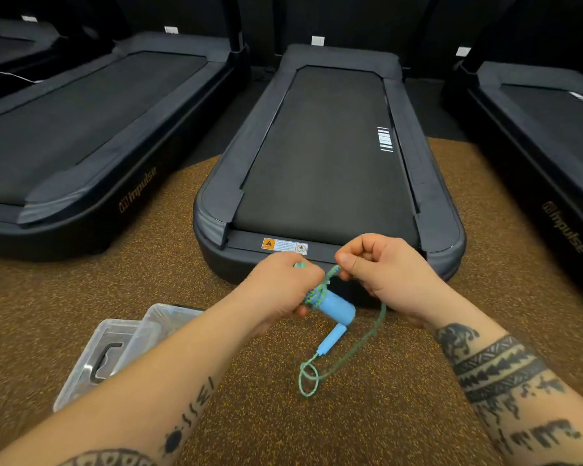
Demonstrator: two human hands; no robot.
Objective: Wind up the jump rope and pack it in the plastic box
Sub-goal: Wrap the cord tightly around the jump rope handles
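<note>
My left hand (281,284) grips a light blue jump rope handle (339,309) with green-blue cord wound around its upper part. My right hand (381,269) pinches the cord (372,334) just beside the left hand, above the coil. From there the loose cord drops in a curve to a small loop near the floor. The second blue handle (331,340) dangles below the first. A clear plastic box (169,319) sits on the floor at lower left, partly hidden by my left forearm, with its clear lid (91,361) leaning beside it.
A dark treadmill (320,156) lies directly ahead, its rear end just beyond my hands. Two more treadmills (81,136) flank it left and right. The floor (384,415) is brown speckled rubber.
</note>
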